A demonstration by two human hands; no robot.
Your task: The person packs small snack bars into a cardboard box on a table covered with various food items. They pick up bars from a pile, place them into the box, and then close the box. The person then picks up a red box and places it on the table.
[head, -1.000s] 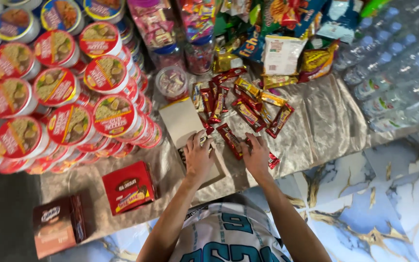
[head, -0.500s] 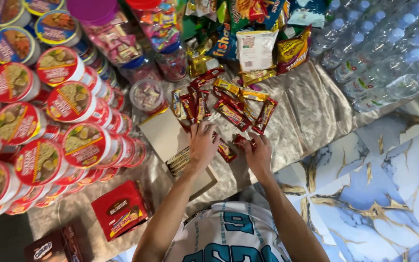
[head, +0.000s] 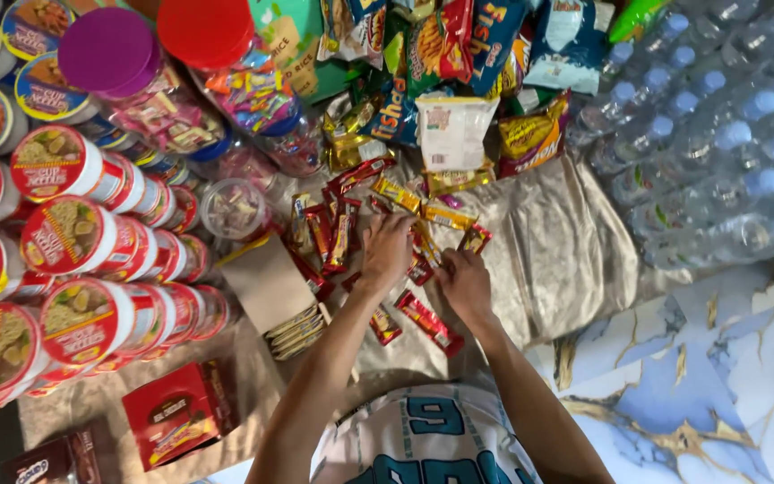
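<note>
A: Nearest to us lie the two red bars [head: 429, 323] on the cloth-covered counter [head: 575, 260], just below our wrists. A moment ago our hands were down at this place, beside the open cardboard box [head: 266, 289]; now both have gone up the counter.

B: Yes. Our left hand [head: 387, 251] now lies on the scattered pile of snack bars [head: 342, 229], red ones and yellow ones together. Its fingers [head: 393, 224] are bent down over the wrappers, but we cannot tell if they are closed on one bar or only press on it.

A: And our right hand [head: 466, 282] is just beside it, to the right. Its fingers [head: 448, 260] touch a red bar at the edge of the pile; they seem curled, and the grip itself is hidden from us.

B: The box has only a thin row of bars [head: 296, 330] at its near end, so we judge that most bars are outside it, in the pile under our hands.

A: To the left stand the stacked noodle cups [head: 73, 242], and near them a small clear tub [head: 233, 208] of sweets.

B: Farther away we see the candy jars with a purple lid [head: 105, 51] and a red lid [head: 205, 31], the snack bags [head: 454, 54], and the water bottles [head: 727, 134] at the right.
</note>
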